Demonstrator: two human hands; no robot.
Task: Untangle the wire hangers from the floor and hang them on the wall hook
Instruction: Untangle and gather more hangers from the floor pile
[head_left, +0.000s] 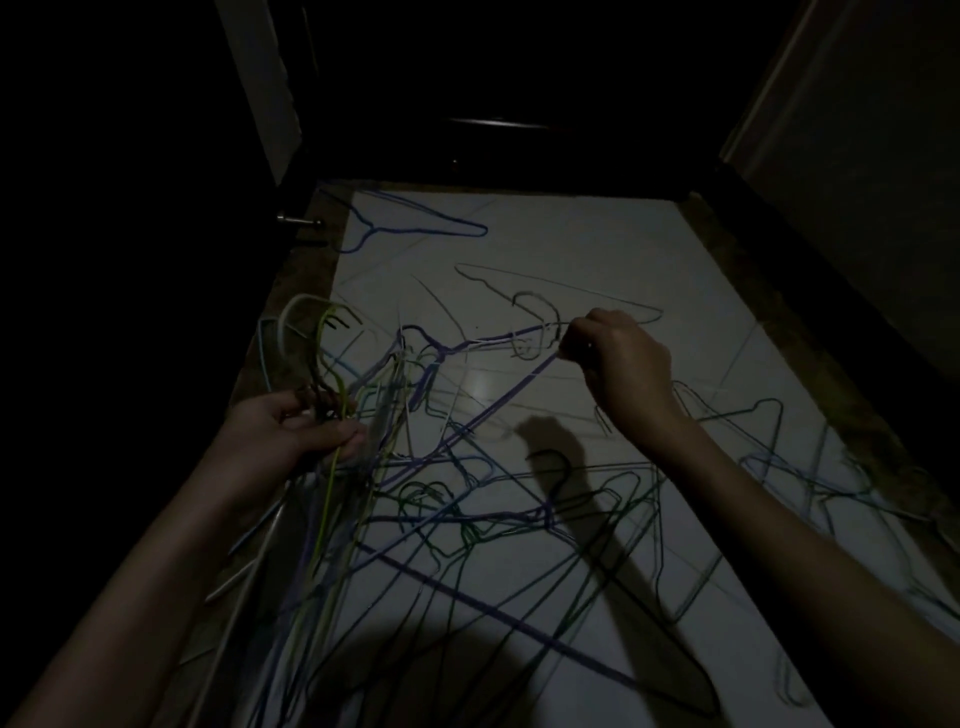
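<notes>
Left hand (296, 428) curled tight round a bunch (332, 364) of wire hangers, gripping just under their hooks, thumb across the front; hooks fanning up and away above the fist, bodies trailing down past the wrist. Number in the bunch too tangled and dim to count: several at least, yellow-green, white, blue and dark wires among them.

Right hand (621, 364) raised over the floor (597, 234), fingertips pressed together, pinching the end of a purple hanger (498, 410) lifted clear of the rest; its wire running back toward the left hand's bunch. Remaining fingers curled in.

Pile (493, 519) of more hangers spread across the pale tiles below and between both arms, crossed over one another, green, blue, purple and black; too interlaced for a count. One blue hanger (415, 223) lying alone far off by the back edge, well apart from the pile. One thin pale hanger (561, 291) flat just beyond the right hand.

Dark door (493, 104) ahead, small metal doorstop (298, 222) at the floor's left edge. Wall (857, 130) rising on the right. Shadow of an arm cast over the pile. Scene very dim; wall hook not made out.
</notes>
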